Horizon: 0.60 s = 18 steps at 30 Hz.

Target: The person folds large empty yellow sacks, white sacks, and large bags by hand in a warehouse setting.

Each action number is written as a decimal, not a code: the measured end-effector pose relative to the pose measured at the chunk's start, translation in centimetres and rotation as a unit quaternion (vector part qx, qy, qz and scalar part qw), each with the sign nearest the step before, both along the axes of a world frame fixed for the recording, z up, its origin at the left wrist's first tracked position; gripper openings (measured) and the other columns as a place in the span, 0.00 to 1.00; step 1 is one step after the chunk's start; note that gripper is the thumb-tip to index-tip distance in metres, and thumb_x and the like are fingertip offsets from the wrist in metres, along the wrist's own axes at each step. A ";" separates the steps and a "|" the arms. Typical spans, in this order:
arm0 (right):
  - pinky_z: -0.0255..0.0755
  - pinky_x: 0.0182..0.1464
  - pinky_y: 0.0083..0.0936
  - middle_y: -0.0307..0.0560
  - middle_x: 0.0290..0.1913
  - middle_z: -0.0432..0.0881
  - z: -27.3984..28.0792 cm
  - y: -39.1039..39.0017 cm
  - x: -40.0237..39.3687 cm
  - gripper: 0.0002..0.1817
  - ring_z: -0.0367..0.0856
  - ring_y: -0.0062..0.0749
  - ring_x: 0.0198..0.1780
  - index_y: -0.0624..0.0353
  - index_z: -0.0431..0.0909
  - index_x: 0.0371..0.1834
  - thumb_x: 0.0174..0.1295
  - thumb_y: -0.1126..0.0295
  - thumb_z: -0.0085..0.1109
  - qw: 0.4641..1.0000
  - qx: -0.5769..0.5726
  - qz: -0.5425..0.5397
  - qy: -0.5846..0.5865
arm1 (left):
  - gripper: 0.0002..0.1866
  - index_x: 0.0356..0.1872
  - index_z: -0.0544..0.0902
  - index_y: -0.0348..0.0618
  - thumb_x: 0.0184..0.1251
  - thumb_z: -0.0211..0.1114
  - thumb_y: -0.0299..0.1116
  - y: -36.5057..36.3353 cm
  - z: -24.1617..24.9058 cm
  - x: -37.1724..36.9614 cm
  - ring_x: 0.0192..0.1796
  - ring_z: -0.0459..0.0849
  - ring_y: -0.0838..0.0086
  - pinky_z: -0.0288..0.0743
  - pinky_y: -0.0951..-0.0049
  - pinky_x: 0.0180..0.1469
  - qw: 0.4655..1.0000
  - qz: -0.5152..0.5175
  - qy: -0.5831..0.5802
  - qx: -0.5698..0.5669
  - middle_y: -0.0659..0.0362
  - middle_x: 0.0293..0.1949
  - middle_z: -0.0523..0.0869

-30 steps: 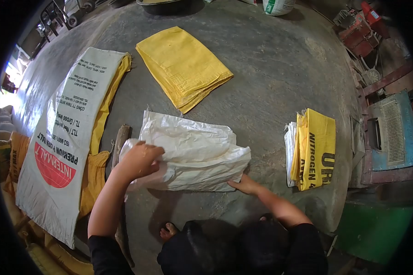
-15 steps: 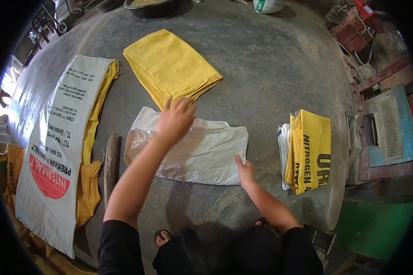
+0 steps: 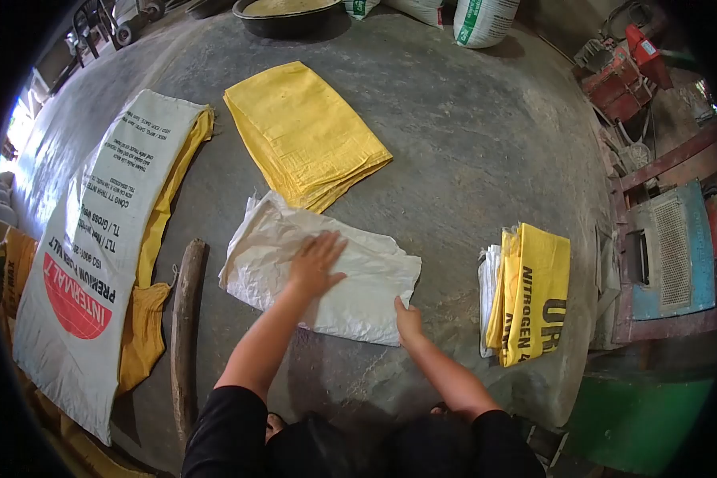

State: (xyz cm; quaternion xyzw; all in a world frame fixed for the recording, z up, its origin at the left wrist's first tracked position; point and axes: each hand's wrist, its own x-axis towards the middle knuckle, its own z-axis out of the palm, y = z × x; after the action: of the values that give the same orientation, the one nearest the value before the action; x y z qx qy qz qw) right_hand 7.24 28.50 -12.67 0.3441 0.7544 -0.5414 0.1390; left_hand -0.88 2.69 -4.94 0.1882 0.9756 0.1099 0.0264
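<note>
White sack flat on floor, one hand spread on it, one at its near right corner

Head view: One white woven-plastic sack point(image 3: 358, 275), creased and folded flat, lies on the grey concrete floor point(image 3: 454, 159) directly in front of the person. Its long axis runs crosswise, sloping from far left to near right; its ragged far-left corner points away from the person.

Two hands are noted. The left hand point(image 3: 319, 261) is palm-down on the sack's middle, fingers spread. The right hand point(image 3: 409, 322) is at the near right corner, thumb against the edge; its other fingers are hidden, so whether it pinches cannot be determined.

Surroundings: one plain yellow folded sack point(image 3: 307, 131) lies beyond, its near corner meeting the white sack's far edge, the only item found in contact on that side. To the left, one curved wooden stick point(image 3: 186, 334) stands between the white sack and one long grey-white sack printed INTERMALT point(image 3: 95, 239), which has yellow material along its right side. To the right, well apart, lies one folded yellow-and-white bundle with black lettering point(image 3: 534, 295).

At the far side: one round black basin point(image 3: 287, 24) with pale contents and three partly visible white sacks with green print point(image 3: 486, 20). Red machinery point(image 3: 621, 76) and one blue panel with a perforated plate point(image 3: 677, 247) occupy the right side.
</note>
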 end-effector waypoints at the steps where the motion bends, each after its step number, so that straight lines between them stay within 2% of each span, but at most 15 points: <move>1: 0.70 0.39 0.38 0.62 0.28 0.81 -0.2 -0.2 -0.2 0.29 0.81 0.46 0.34 0.73 0.78 0.26 0.58 0.49 0.57 1.000 0.009 -0.001 -0.003 | 0.40 0.70 0.58 0.56 0.57 0.57 0.58 -1.5 0.1 -0.5 0.73 0.54 0.69 0.43 0.55 0.72 1.000 0.024 -0.018 -0.005 0.61 0.72 0.55; 2: 0.70 0.39 0.38 0.62 0.28 0.81 0.2 -0.4 -0.5 0.29 0.81 0.46 0.34 0.73 0.78 0.26 0.58 0.49 0.57 1.000 0.011 0.001 -0.001 | 0.41 0.70 0.57 0.56 0.57 0.57 0.59 -2.8 -0.2 -0.8 0.73 0.54 0.70 0.42 0.56 0.72 1.000 0.018 -0.006 -0.020 0.61 0.72 0.55; 4: 0.70 0.39 0.42 0.68 0.30 0.80 1.3 -0.9 -0.4 0.30 0.80 0.55 0.35 0.73 0.78 0.26 0.59 0.47 0.54 0.987 0.130 0.090 -0.018 | 0.42 0.70 0.57 0.56 0.56 0.57 0.60 -3.9 -1.3 -0.6 0.73 0.53 0.70 0.42 0.56 0.72 0.999 0.020 0.002 -0.034 0.62 0.72 0.54; 6: 0.69 0.39 0.43 0.69 0.30 0.79 0.8 -0.7 -0.4 0.31 0.79 0.58 0.36 0.72 0.78 0.26 0.59 0.46 0.53 0.984 0.137 0.115 -0.009 | 0.41 0.70 0.56 0.55 0.58 0.56 0.59 -4.3 -1.7 -1.0 0.73 0.52 0.68 0.42 0.54 0.72 0.997 0.027 -0.064 0.028 0.61 0.72 0.54; 7: 0.69 0.40 0.44 0.70 0.31 0.79 0.6 -0.5 -0.7 0.31 0.79 0.61 0.37 0.72 0.77 0.26 0.59 0.45 0.52 0.980 0.144 0.136 0.002 | 0.41 0.70 0.56 0.55 0.58 0.56 0.59 -4.5 -1.7 -1.4 0.73 0.52 0.68 0.42 0.54 0.72 0.997 0.029 -0.061 0.027 0.61 0.72 0.54; 9: 0.70 0.40 0.44 0.69 0.30 0.79 0.8 -0.2 -0.8 0.30 0.79 0.61 0.37 0.71 0.78 0.26 0.59 0.47 0.54 0.976 0.158 0.151 0.010 | 0.39 0.71 0.53 0.55 0.61 0.52 0.55 -3.9 0.5 -2.3 0.74 0.50 0.68 0.41 0.53 0.72 0.983 0.029 -0.180 -0.030 0.62 0.73 0.50; 10: 0.70 0.40 0.44 0.68 0.30 0.80 0.8 -0.1 -1.1 0.28 0.79 0.61 0.37 0.71 0.78 0.27 0.58 0.48 0.55 0.970 0.176 0.165 0.018 | 0.34 0.67 0.61 0.49 0.61 0.55 0.49 -4.0 0.7 -2.6 0.72 0.55 0.64 0.49 0.55 0.70 0.986 0.024 -0.164 0.026 0.56 0.71 0.56; 11: 0.70 0.40 0.44 0.68 0.30 0.80 2.1 -0.1 -1.6 0.28 0.79 0.61 0.37 0.71 0.78 0.27 0.58 0.48 0.55 0.971 0.171 0.164 0.022 | 0.34 0.67 0.61 0.49 0.61 0.55 0.49 -4.6 1.1 -3.5 0.72 0.55 0.64 0.49 0.55 0.70 0.987 0.025 -0.160 0.019 0.56 0.71 0.56; 13: 0.70 0.47 0.42 0.67 0.42 0.79 7.3 0.1 -1.7 0.26 0.77 0.57 0.47 0.68 0.78 0.41 0.55 0.52 0.60 0.945 0.232 0.226 0.035 | 0.25 0.59 0.70 0.42 0.61 0.57 0.42 -5.5 1.6 -4.6 0.68 0.63 0.59 0.61 0.58 0.65 0.951 0.070 -0.260 0.154 0.50 0.66 0.65; 14: 0.70 0.47 0.42 0.67 0.42 0.79 8.2 0.4 -1.5 0.26 0.77 0.57 0.47 0.68 0.78 0.41 0.55 0.52 0.60 0.946 0.230 0.226 0.032 | 0.18 0.50 0.74 0.38 0.59 0.59 0.33 -5.0 3.9 -2.1 0.63 0.69 0.56 0.68 0.60 0.60 0.974 0.083 -0.069 0.199 0.47 0.59 0.72; 15: 0.67 0.52 0.43 0.65 0.51 0.74 8.8 0.7 -1.3 0.29 0.72 0.55 0.55 0.65 0.73 0.51 0.54 0.53 0.61 0.898 0.334 0.231 0.170 | 0.18 0.50 0.74 0.38 0.59 0.59 0.33 -5.3 4.6 -0.7 0.63 0.69 0.56 0.68 0.60 0.60 0.974 0.084 -0.073 0.199 0.47 0.59 0.72; 16: 0.65 0.57 0.45 0.62 0.60 0.69 9.4 0.9 -1.4 0.35 0.67 0.52 0.62 0.62 0.67 0.60 0.53 0.54 0.63 0.819 0.430 0.228 0.303 | 0.19 0.51 0.74 0.38 0.58 0.59 0.31 -6.0 5.0 0.3 0.64 0.69 0.55 0.67 0.59 0.61 0.986 0.042 0.024 0.160 0.47 0.59 0.72; 17: 0.65 0.57 0.45 0.62 0.60 0.69 9.9 0.8 -1.7 0.35 0.67 0.52 0.62 0.62 0.67 0.60 0.53 0.54 0.63 0.819 0.431 0.229 0.303 | 0.20 0.51 0.74 0.38 0.56 0.60 0.29 -6.5 5.1 0.8 0.64 0.69 0.55 0.66 0.59 0.63 0.985 0.001 0.122 0.121 0.47 0.59 0.72; 18: 0.59 0.60 0.50 0.59 0.65 0.62 10.1 0.2 -1.9 0.39 0.60 0.51 0.66 0.59 0.61 0.65 0.53 0.53 0.63 0.774 0.417 0.341 0.332 | 0.21 0.52 0.73 0.39 0.54 0.61 0.27 -6.8 5.0 1.3 0.65 0.67 0.54 0.64 0.58 0.64 0.983 -0.005 0.115 0.140 0.47 0.60 0.72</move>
State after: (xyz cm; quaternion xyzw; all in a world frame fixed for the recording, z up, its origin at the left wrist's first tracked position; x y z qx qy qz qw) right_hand 5.32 28.68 -2.52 -0.1134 0.9733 -0.1715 -0.1018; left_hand 0.43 -4.14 0.10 0.2066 0.9462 0.2226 -0.1118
